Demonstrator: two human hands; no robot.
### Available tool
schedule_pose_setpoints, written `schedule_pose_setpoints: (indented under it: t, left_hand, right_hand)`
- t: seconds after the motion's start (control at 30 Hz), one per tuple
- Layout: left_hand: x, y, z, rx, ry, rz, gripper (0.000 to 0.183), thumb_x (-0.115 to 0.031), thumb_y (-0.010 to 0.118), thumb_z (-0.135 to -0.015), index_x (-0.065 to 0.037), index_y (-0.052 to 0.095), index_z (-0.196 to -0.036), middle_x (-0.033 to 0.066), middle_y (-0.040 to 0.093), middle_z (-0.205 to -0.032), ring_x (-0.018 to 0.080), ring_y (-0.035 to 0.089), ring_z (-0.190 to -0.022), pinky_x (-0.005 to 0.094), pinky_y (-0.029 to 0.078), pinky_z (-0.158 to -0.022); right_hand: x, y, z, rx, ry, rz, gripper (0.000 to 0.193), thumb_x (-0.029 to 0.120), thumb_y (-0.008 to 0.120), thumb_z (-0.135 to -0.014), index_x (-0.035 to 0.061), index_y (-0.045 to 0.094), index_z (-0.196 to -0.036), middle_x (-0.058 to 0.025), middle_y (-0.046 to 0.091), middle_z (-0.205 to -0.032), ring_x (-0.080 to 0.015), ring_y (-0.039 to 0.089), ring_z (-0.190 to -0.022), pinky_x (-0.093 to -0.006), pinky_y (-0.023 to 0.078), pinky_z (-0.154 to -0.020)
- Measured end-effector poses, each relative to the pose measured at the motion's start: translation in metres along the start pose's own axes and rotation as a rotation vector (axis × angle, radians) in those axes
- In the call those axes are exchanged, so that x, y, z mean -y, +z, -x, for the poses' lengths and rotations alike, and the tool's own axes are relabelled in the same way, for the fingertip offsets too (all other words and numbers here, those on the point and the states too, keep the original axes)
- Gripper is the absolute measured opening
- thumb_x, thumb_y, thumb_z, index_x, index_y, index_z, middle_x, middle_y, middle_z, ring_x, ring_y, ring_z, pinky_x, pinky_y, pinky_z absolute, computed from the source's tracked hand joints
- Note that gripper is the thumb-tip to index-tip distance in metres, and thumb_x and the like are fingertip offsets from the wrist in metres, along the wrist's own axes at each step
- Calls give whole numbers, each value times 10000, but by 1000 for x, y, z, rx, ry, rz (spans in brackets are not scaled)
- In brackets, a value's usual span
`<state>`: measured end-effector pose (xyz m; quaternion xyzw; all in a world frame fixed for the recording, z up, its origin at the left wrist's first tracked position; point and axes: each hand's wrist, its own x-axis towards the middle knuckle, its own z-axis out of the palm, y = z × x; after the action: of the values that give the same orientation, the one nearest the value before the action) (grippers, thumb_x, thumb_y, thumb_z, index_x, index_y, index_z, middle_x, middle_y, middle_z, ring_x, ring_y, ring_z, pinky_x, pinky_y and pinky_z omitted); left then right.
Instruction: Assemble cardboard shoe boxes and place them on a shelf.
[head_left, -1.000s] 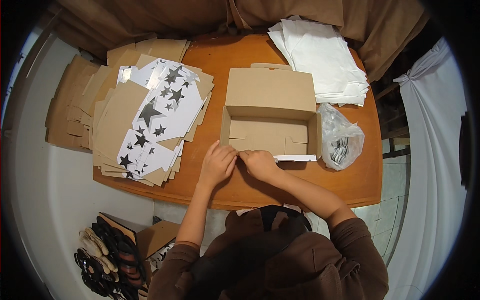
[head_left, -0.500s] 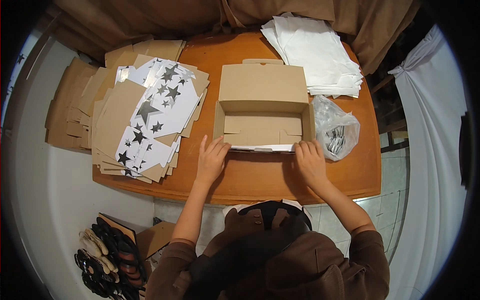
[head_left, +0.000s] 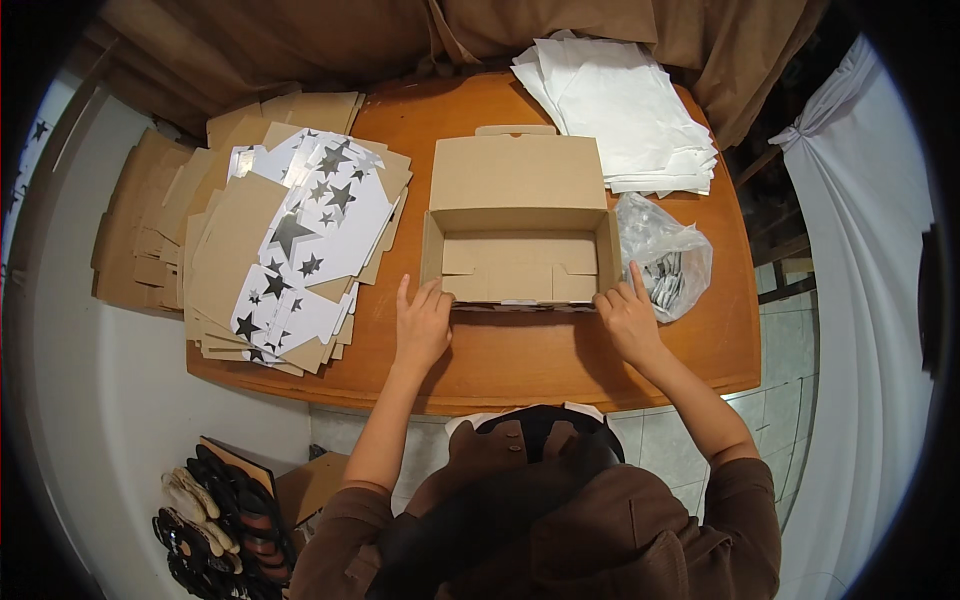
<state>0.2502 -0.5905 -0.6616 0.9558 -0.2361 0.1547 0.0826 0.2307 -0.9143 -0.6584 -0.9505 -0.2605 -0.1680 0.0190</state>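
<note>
- Orange-brown bench point(head_left: 530, 365) carries an erected box point(head_left: 520, 250) — lid point(head_left: 517, 172) unclosed.
- Flat blanks point(head_left: 240, 240) lie unfolded.
- Left hand point(head_left: 424, 325), right hand point(head_left: 630, 320) at front corners; cannot tell whether fingers clamp.

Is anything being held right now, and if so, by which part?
The left hand touches the open cardboard box at its near left corner, the right hand at its near right; whether they grip or merely press cannot be told.

Left hand point(head_left: 424, 322), right hand point(head_left: 630, 322) apart, forearms point(head_left: 386, 425) stretched forward
</note>
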Motion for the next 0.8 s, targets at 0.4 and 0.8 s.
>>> schedule_pose_setpoints:
  t: [0.4, 0.8]
  left_hand:
    - [-10, -4, -24, -104, -8, -71, 252, -49, 560, -742, -38, 586, -992, 105, 574, -1143, 272, 493, -1147, 527, 286, -1022]
    - [-117, 30, -30, -280, 461, 171, 259, -214, 660, -738, -70, 622, -950, 42, 611, -977, 195, 578, -981, 370, 411, -894]
  right_hand:
    - [-14, -13, -9, -196, -315, -327, 374, 251, 662, -772, 105, 583, -1108, -86, 584, -1128, -218, 547, -1106, -497, 314, -1040]
    - [-46, 4, -16, -87, -577, -141, 393, 157, 460, -855, 84, 525, -1236, -59, 535, -1272, -197, 498, -1183, -383, 364, -1039]
